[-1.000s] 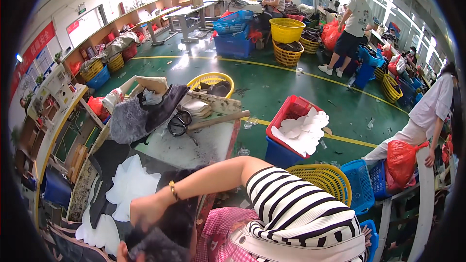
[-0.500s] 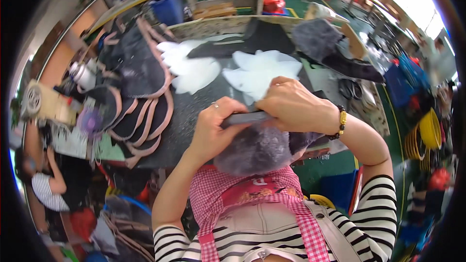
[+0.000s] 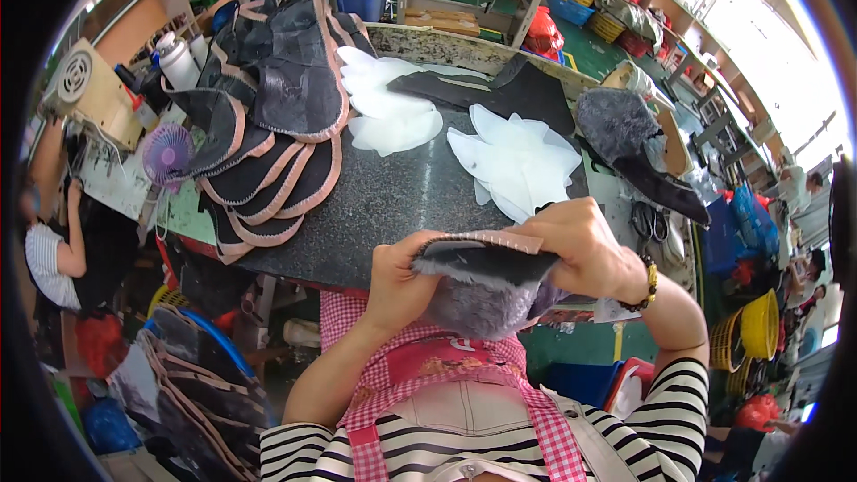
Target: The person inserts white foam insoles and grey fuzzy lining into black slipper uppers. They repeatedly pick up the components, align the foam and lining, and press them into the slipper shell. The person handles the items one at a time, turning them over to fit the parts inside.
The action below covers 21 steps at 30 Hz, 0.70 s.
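Close to my apron I hold a grey plush-lined boot upper (image 3: 486,308), its dark side and pink stitched edge facing up. My left hand (image 3: 400,284) is closed on one end of the edge. My right hand (image 3: 582,245) grips the other end, its fingers folded over the pink strip. Beyond my hands, white petal-shaped sheets (image 3: 518,156) lie overlapped on the dark tabletop (image 3: 375,223). Another group of white sheets (image 3: 393,112) is farther left, with a flat black piece (image 3: 531,94) behind. Whatever is under my fingertips is hidden.
Stacked black uppers with pink edging (image 3: 299,98) fill the table's left. Beside them stand a purple fan (image 3: 168,152) and a white thermos (image 3: 177,62). Another grey plush piece (image 3: 616,120) and black-handled scissors (image 3: 649,221) lie right. A person (image 3: 54,259) sits at far left.
The upper has turned in my hands, so its pink stitched edge and dark side now show. Both hands have shifted their hold along the edge. The whole view has swung somewhat.
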Each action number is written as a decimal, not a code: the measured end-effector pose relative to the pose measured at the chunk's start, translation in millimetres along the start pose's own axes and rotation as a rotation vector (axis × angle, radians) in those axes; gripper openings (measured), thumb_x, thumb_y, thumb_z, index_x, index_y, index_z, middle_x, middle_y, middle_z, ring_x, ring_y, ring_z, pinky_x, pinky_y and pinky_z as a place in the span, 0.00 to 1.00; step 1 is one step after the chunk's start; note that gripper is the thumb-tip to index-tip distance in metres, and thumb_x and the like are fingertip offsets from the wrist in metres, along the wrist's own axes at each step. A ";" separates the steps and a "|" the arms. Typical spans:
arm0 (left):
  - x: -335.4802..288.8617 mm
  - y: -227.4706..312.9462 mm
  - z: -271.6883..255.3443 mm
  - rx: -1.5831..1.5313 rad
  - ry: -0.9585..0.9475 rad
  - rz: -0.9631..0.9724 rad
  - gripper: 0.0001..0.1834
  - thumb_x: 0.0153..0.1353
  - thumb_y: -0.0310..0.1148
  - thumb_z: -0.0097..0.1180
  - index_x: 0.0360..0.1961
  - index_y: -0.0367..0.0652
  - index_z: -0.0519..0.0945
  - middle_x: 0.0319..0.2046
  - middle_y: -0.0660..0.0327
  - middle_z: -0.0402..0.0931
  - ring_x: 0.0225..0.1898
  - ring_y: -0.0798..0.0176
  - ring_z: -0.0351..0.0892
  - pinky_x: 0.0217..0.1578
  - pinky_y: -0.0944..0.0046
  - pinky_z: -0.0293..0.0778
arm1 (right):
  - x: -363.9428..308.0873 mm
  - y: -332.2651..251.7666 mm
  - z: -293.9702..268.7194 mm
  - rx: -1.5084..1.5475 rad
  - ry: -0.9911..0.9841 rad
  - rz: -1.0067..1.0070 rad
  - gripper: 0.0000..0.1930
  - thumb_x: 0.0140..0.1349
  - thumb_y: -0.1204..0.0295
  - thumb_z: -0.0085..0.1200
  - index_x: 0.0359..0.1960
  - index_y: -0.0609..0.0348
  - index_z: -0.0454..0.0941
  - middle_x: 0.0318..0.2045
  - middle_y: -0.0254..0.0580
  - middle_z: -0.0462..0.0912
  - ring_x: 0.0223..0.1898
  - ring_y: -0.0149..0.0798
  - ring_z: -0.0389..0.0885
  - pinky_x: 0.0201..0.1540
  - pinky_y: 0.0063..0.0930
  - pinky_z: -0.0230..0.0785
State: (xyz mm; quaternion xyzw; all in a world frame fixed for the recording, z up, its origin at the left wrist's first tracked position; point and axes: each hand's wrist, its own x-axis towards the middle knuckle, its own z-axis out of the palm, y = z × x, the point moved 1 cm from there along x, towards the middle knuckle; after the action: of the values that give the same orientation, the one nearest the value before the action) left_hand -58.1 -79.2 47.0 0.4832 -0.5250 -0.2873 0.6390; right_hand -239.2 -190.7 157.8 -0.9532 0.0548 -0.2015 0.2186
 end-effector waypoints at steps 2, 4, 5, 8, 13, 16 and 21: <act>1.1 5.6 3.3 -0.028 -0.029 0.022 0.15 0.55 0.22 0.58 0.46 0.38 0.80 0.35 0.58 0.85 0.37 0.68 0.84 0.38 0.70 0.77 | -7.4 2.4 -1.8 -0.032 -0.079 -0.056 0.26 0.31 0.81 0.52 0.41 0.58 0.81 0.28 0.45 0.82 0.28 0.51 0.80 0.30 0.36 0.72; 2.5 11.7 8.1 -0.083 -0.013 0.059 0.17 0.55 0.21 0.58 0.48 0.39 0.79 0.37 0.58 0.85 0.38 0.68 0.84 0.40 0.69 0.77 | -13.2 3.7 -0.5 -0.009 -0.060 -0.092 0.27 0.31 0.82 0.52 0.41 0.59 0.81 0.29 0.46 0.82 0.28 0.51 0.80 0.31 0.35 0.73; 0.5 9.8 3.9 0.011 -0.070 0.130 0.19 0.55 0.21 0.57 0.50 0.39 0.78 0.38 0.56 0.84 0.38 0.64 0.85 0.39 0.68 0.78 | -6.4 -1.5 -7.0 0.031 -0.107 -0.016 0.26 0.32 0.82 0.51 0.41 0.60 0.81 0.29 0.48 0.82 0.29 0.51 0.80 0.32 0.35 0.73; -6.7 21.0 2.4 0.131 -0.086 0.216 0.18 0.54 0.20 0.56 0.49 0.38 0.79 0.37 0.54 0.84 0.36 0.60 0.86 0.37 0.68 0.79 | 13.8 -23.4 -14.8 0.090 -0.077 0.184 0.18 0.45 0.77 0.58 0.42 0.62 0.81 0.29 0.47 0.83 0.28 0.46 0.83 0.31 0.30 0.74; -12.4 31.0 2.7 0.083 -0.087 0.303 0.16 0.54 0.19 0.55 0.46 0.35 0.78 0.36 0.52 0.83 0.33 0.58 0.86 0.34 0.68 0.80 | 7.3 -29.1 -11.0 0.076 -0.051 -0.038 0.14 0.47 0.76 0.59 0.39 0.60 0.82 0.26 0.44 0.83 0.25 0.45 0.82 0.26 0.27 0.71; -15.3 35.6 3.7 0.138 -0.100 0.330 0.16 0.54 0.22 0.55 0.45 0.36 0.79 0.34 0.53 0.83 0.30 0.57 0.86 0.30 0.67 0.79 | 8.6 -33.0 -14.7 0.017 -0.062 -0.077 0.13 0.47 0.75 0.61 0.37 0.60 0.82 0.24 0.41 0.82 0.23 0.42 0.82 0.22 0.27 0.69; -18.6 49.7 -1.3 0.345 -0.207 0.398 0.20 0.54 0.23 0.54 0.50 0.37 0.75 0.33 0.53 0.82 0.29 0.53 0.85 0.28 0.63 0.78 | 4.0 -48.1 -12.4 -0.133 0.034 -0.127 0.14 0.38 0.75 0.59 0.32 0.57 0.78 0.18 0.35 0.75 0.18 0.39 0.76 0.17 0.30 0.65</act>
State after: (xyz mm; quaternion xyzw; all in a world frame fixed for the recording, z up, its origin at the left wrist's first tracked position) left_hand -69.2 -44.2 85.3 0.4405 -0.7132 -0.1103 0.5340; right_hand -239.9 -153.2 190.5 -0.9636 0.0114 -0.2271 0.1404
